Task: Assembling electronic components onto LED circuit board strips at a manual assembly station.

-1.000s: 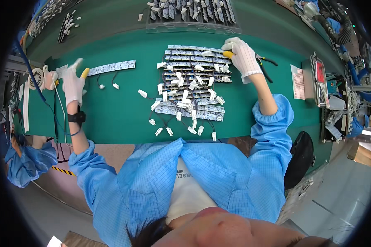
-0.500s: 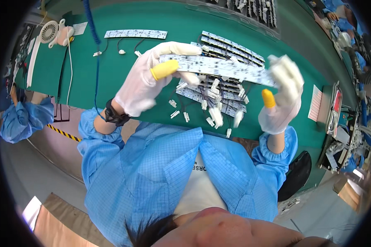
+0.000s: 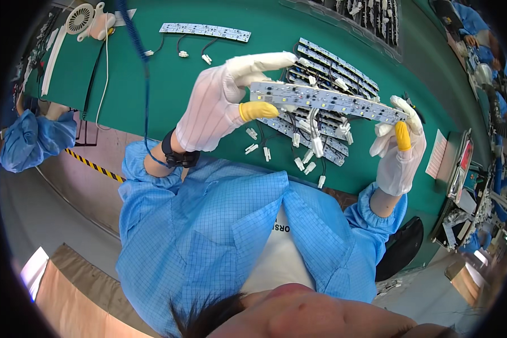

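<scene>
Both hands wear white gloves with a yellow cover on the thumb. Between them they hold up a long, narrow LED circuit board (image 3: 327,99), its component side in sight. My left hand (image 3: 225,98) pinches the board's left end, with the index finger stretched out above it. My right hand (image 3: 401,135) grips the right end between thumb and fingers. White connectors on dark wires hang around the board's lower edge; which board they belong to is hard to tell. Behind and below lies a stack of similar boards (image 3: 343,66), partly hidden by the held one.
A single board (image 3: 205,32) with wired plugs lies at the far left on the green mat (image 3: 135,73). A clear tray (image 3: 372,42) of boards stands at the back right. A small fan (image 3: 80,19) and a blue coiled cord (image 3: 130,34) are on the left.
My right hand has closed on the board's right end, where its fingers were blurred beside it. The board now shows sharply. The whole view has shifted slightly.
</scene>
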The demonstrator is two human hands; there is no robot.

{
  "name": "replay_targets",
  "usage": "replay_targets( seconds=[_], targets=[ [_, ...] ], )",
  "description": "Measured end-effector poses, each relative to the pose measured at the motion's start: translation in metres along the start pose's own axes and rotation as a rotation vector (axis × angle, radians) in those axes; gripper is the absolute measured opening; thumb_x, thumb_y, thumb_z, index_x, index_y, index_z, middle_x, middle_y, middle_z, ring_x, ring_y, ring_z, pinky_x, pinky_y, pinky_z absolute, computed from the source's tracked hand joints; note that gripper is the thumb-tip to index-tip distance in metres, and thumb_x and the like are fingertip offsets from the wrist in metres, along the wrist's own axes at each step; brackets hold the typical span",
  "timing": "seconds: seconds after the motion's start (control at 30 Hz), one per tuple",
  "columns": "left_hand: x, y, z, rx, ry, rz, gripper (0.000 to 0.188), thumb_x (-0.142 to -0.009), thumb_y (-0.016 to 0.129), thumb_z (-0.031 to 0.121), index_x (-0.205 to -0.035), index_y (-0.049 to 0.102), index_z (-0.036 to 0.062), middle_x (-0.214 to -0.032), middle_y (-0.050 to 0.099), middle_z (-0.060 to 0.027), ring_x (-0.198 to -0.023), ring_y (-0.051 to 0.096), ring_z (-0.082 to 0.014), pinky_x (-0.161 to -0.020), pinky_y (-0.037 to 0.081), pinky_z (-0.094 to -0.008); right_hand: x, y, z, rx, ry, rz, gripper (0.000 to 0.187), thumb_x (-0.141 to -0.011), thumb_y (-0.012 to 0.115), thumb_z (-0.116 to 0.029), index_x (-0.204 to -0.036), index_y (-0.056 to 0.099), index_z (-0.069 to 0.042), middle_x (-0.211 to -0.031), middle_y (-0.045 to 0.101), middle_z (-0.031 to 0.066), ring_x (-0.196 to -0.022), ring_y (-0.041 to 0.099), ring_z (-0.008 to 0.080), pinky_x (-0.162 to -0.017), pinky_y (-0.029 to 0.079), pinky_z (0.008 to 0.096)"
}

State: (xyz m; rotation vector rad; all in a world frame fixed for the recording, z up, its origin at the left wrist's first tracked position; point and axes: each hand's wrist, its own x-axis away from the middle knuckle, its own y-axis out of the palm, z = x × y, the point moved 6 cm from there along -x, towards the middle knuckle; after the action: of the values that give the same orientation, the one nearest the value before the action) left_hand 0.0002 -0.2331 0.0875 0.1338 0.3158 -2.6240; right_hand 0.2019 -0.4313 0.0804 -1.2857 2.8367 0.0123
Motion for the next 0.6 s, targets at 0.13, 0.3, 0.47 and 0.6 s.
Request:
replay_targets(
  seconds=[0.13, 0.3, 0.47, 0.6],
  targets=[
    [0.005, -0.008, -0.001, -0.004, -0.023, 0.041, 0.061, -0.08, 0.075, 0.031, -0.122, 0.054, -0.0074, -0.113, 0.065, -0.0155, -0.087, 0.064, -0.0146, -0.076, 0.05, -0.0252, 0.0, 0.0, -0.001, -0.015, -0.025, -0.064, 0.071, -0.082, 0.064, -0.045, -0.125, 0.049, 0.009, -0.078, 0.065, 0.0078, -0.052, 0.058, 0.009, -0.047, 0.041, 0.0163],
    [0.008, -0.014, 0.002, -0.033, 0.04, 0.067, 0.067, -0.078, 0.073, 0.042, -0.118, 0.057, -0.009, -0.104, 0.068, -0.0144, -0.086, 0.065, -0.0145, -0.076, 0.052, -0.0265, 0.0, 0.006, -0.006, 0.027, -0.122, -0.058, 0.052, -0.091, 0.057, -0.033, -0.121, 0.053, 0.008, -0.082, 0.067, 0.0094, -0.054, 0.06, 0.011, -0.046, 0.041, 0.0173],
    [0.003, -0.019, 0.002, 0.004, 0.082, 0.122, 0.061, -0.078, 0.073, 0.039, -0.116, 0.061, -0.0075, -0.098, 0.069, -0.0136, -0.081, 0.065, -0.0138, -0.073, 0.051, -0.0249, 0.003, -0.001, -0.011, 0.136, -0.017, 0.031, 0.084, -0.074, 0.067, -0.058, -0.121, 0.053, 0.01, -0.077, 0.063, 0.0086, -0.058, 0.058, 0.011, -0.05, 0.041, 0.0182],
    [-0.001, -0.024, 0.004, -0.109, 0.18, 0.124, 0.034, -0.078, 0.073, 0.029, -0.086, 0.069, -0.0039, -0.107, 0.069, -0.0135, -0.079, 0.066, -0.0162, -0.068, 0.05, -0.0253, 0.006, -0.001, -0.012, 0.106, -0.011, -0.028, 0.083, -0.075, 0.067, -0.057, -0.12, 0.053, 0.011, -0.073, 0.063, 0.0087, -0.062, 0.058, 0.011, -0.052, 0.041, 0.0186]
  ],
)
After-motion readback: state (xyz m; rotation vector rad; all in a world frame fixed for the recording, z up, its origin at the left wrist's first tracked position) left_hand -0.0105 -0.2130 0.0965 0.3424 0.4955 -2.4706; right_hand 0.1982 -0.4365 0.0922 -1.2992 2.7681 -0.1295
